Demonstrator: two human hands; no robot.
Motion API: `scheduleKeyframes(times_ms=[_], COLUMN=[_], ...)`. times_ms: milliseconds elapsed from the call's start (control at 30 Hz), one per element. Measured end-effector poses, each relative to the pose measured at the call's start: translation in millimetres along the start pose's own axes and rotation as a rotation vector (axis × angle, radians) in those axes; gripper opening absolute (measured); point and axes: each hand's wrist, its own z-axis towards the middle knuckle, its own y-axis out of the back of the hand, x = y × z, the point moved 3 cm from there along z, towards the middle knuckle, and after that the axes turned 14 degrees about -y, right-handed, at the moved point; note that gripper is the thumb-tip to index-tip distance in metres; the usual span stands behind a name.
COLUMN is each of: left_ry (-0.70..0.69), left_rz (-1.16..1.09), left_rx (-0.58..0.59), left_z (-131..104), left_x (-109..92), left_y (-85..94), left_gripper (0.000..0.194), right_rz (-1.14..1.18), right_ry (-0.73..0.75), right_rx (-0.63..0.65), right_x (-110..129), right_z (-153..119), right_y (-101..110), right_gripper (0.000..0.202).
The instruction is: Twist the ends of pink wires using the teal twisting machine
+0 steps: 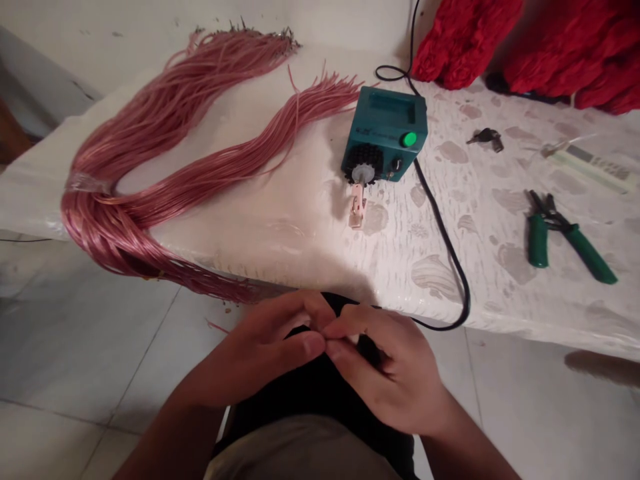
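Over my lap, just off the table's front edge, my left hand point(280, 333) and my right hand point(385, 360) meet at the fingertips. Both are closed in a pinch, thumb against finger. What lies between the tips is too small and hidden to make out. A short pink strand point(217, 327) shows beside my left hand; whether it runs into the fingers is unclear. Left of my hands, a large bundle of pink cords point(150, 127) lies bent over the table, its lower ends hanging past the edge near my left hand.
A teal motor box point(387, 127) with a green button and a metal clip point(357, 208) stands on the covered table point(300, 227). Its black cable point(450, 240) loops over the front edge. Green-handled pliers point(565, 233), a small dark object point(487, 139) and red bundles point(575, 53) lie right.
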Motion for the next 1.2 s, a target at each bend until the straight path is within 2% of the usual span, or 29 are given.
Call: scheduleKeyframes(times_ms=[133, 267, 433, 567, 733, 933, 1100, 1200], left_ry=[0.102, 0.150, 0.213, 0.204, 0.120, -0.019, -0.173, -0.210], left_rz=[-0.025, -0.045, 0.016, 0.016, 0.063, 0.450, 0.679, 0.772], left_rx=[0.104, 0.138, 0.110, 0.108, 0.110, -0.029, -0.039, -0.017], left_z=[-0.5, -3.2, -7.5, -8.4, -6.8, -9.6, -6.3, -4.4], left_x=[2.4, 4.8, 8.2, 8.7, 4.9, -3.7, -12.8, -14.8], left_y=[2.5, 3.2, 6.0, 6.7, 5.7, 1.7, -5.8, -8.4], left_gripper=[0.035, 0.029, 0.019, 0.016, 0.014, 0.015, 0.017, 0.019], right_rz=[-0.016, -0.104, -0.240, -0.308, -0.358, -0.330, -0.308, -0.335], right_ry=[0.061, 0.082, 0.112, 0.133, 0.139, 0.044, -0.071, -0.098], right_rx=[0.093, 0.185, 0.302, 0.367, 0.382, 0.332, 0.380, 0.392], right_x=[1.8, 4.6, 9.0, 13.5, 13.8, 11.1, 11.5, 9.9], right_z=[3.2, 5.7, 7.9, 10.7, 13.1, 12.8, 17.2, 18.8], right_y=[3.8, 9.0, 16.0, 19.3, 21.8, 27.3, 24.1, 21.2], right_gripper=[0.010, 0.008, 0.007, 0.007, 0.009, 0.004, 0.022, 0.028])
